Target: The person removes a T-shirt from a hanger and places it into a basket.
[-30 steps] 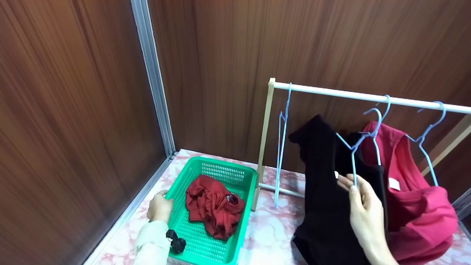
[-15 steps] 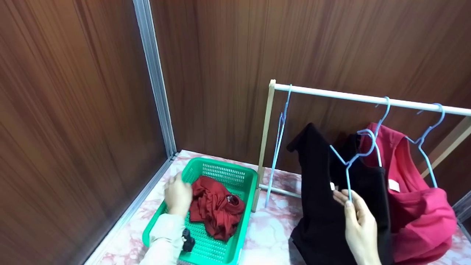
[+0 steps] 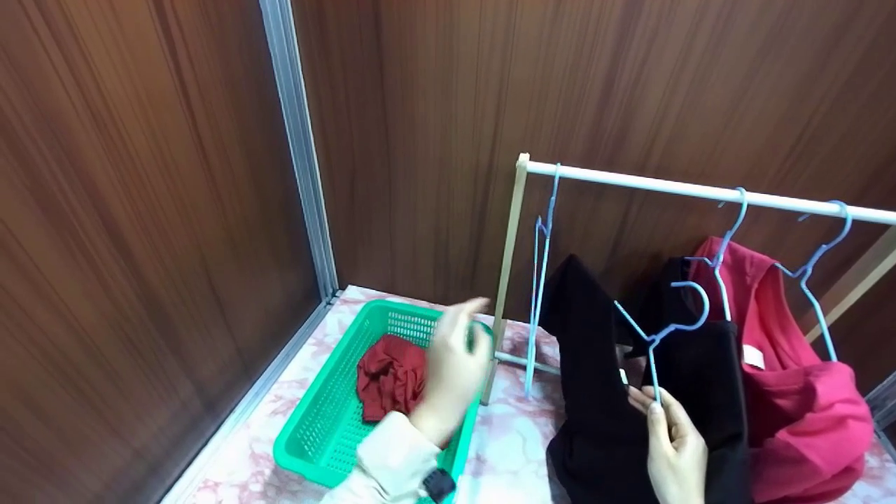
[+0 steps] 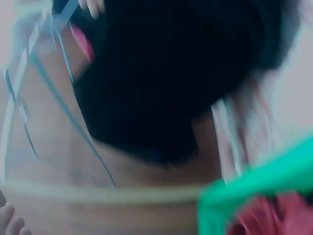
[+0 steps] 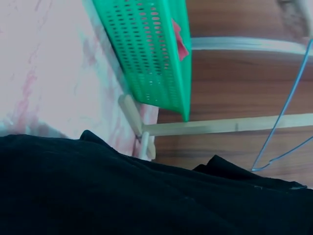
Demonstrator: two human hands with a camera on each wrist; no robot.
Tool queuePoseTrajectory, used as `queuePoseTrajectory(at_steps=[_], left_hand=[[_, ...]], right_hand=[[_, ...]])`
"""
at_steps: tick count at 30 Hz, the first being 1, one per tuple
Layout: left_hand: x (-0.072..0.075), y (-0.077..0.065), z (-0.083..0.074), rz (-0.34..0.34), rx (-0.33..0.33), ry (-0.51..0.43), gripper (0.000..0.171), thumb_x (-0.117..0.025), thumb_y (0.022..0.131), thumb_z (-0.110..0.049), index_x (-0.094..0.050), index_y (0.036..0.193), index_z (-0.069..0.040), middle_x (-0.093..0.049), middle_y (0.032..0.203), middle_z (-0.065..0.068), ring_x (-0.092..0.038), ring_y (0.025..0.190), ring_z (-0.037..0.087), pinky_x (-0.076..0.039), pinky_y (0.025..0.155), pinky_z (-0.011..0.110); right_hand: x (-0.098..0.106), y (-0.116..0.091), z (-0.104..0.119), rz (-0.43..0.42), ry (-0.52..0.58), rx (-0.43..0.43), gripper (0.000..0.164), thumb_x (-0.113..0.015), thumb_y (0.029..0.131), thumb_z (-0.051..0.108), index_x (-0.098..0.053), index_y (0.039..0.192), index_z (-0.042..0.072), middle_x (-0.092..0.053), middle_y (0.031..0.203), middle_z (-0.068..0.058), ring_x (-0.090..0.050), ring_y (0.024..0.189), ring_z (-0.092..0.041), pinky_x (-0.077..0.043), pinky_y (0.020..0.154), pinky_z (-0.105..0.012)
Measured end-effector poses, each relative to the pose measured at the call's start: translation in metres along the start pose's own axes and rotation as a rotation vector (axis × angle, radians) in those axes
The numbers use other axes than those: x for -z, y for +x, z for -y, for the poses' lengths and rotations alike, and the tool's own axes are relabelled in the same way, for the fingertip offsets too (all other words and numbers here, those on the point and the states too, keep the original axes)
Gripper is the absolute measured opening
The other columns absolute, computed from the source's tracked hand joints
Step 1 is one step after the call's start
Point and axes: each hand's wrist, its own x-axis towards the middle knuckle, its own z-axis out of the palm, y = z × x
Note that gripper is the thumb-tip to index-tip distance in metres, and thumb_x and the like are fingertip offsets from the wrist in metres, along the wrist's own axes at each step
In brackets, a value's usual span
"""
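My right hand (image 3: 675, 437) pinches one arm of a blue wire hanger (image 3: 652, 341) between thumb and fingers. The hanger's hook is free of the rail, and its other arm reaches into a black garment (image 3: 595, 427). Black cloth hangs around that hand and fills much of both wrist views. My left hand (image 3: 455, 357), blurred, is above the right side of a green basket (image 3: 297, 462), with fingers partly extended and nothing visible in them. A dark red garment (image 3: 388, 378) lies crumpled in the basket, partly hidden by the left arm.
A white rail (image 3: 630, 180) on a wooden post (image 3: 511, 238) carries a bare blue hanger (image 3: 549, 210) near its left end. Farther right, a pinkish-red garment (image 3: 805, 413) hangs. Dark wood-grain panels (image 3: 420, 140) stand behind and left of the marbled surface (image 3: 518, 441).
My left hand has let go of the basket's left rim and swung right across the basket. My right hand has lowered slightly with the hanger and black garment.
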Motion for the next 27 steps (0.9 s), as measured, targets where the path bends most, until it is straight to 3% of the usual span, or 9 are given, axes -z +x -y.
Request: queuePoseTrajectory(at_steps=[3, 6, 12, 15, 20, 24, 27], left_hand=[[-0.009, -0.01, -0.024, 0.018, -0.167, -0.026, 0.029, -0.058, 0.082, 0.004, -0.066, 0.109, -0.007, -0.065, 0.105, 0.006, -0.061, 0.101, 0.018, -0.049, 0.088, 0.026], [-0.019, -0.022, -0.041, 0.061, -0.283, -0.024, 0.032, -0.061, 0.078, 0.004, -0.067, 0.106, -0.009, -0.066, 0.102, 0.002, -0.06, 0.097, 0.014, -0.048, 0.085, 0.02], [-0.039, -0.045, -0.061, 0.173, -0.417, 0.042, 0.034, -0.064, 0.076, -0.002, -0.067, 0.108, -0.014, -0.066, 0.103, -0.003, -0.06, 0.097, 0.009, -0.046, 0.088, 0.016], [-0.049, -0.052, -0.065, 0.223, -0.419, 0.093, 0.033, -0.063, 0.079, -0.005, -0.067, 0.11, -0.017, -0.065, 0.104, -0.006, -0.059, 0.096, 0.007, -0.045, 0.087, 0.013], [-0.068, -0.058, -0.065, 0.282, -0.305, 0.146, 0.031, -0.059, 0.084, -0.008, -0.066, 0.112, -0.018, -0.064, 0.104, -0.008, -0.06, 0.091, 0.005, -0.046, 0.079, 0.009], [-0.083, -0.054, -0.056, 0.282, -0.279, 0.235, 0.032, -0.061, 0.083, -0.01, -0.066, 0.114, -0.018, -0.064, 0.106, -0.007, -0.061, 0.091, 0.007, -0.049, 0.077, 0.013], [-0.092, -0.051, -0.044, 0.253, -0.308, 0.304, 0.034, -0.063, 0.081, -0.009, -0.066, 0.115, -0.016, -0.064, 0.108, -0.006, -0.061, 0.091, 0.009, -0.05, 0.079, 0.015]], right_hand=[[0.001, -0.001, -0.006, -0.007, 0.0, 0.002, 0.025, -0.045, 0.096, 0.001, -0.061, 0.106, 0.018, -0.065, 0.091, 0.032, -0.063, 0.084, 0.016, -0.041, 0.086, -0.001], [0.001, -0.002, -0.01, -0.014, 0.007, 0.008, 0.027, -0.045, 0.096, -0.001, -0.062, 0.105, 0.019, -0.066, 0.09, 0.031, -0.064, 0.084, 0.015, -0.041, 0.085, -0.001], [0.002, -0.005, -0.016, -0.026, 0.05, 0.008, 0.03, -0.046, 0.095, -0.003, -0.063, 0.103, 0.02, -0.068, 0.088, 0.027, -0.065, 0.083, 0.013, -0.042, 0.084, -0.001], [0.002, -0.006, -0.018, -0.031, 0.065, -0.02, 0.029, -0.046, 0.095, -0.003, -0.064, 0.102, 0.018, -0.07, 0.087, 0.025, -0.066, 0.082, 0.011, -0.043, 0.084, -0.002], [0.002, -0.008, -0.02, -0.058, 0.018, -0.049, 0.021, -0.047, 0.095, 0.0, -0.065, 0.099, 0.009, -0.068, 0.083, 0.03, -0.065, 0.079, 0.012, -0.044, 0.081, -0.002], [0.003, -0.01, -0.025, -0.09, 0.0, -0.026, 0.018, -0.051, 0.093, -0.001, -0.067, 0.094, 0.007, -0.067, 0.079, 0.031, -0.065, 0.075, 0.013, -0.045, 0.077, -0.002], [0.006, -0.01, -0.032, -0.113, 0.006, 0.025, 0.017, -0.053, 0.09, -0.006, -0.068, 0.089, 0.001, -0.068, 0.077, 0.029, -0.066, 0.072, 0.012, -0.046, 0.074, -0.002]])
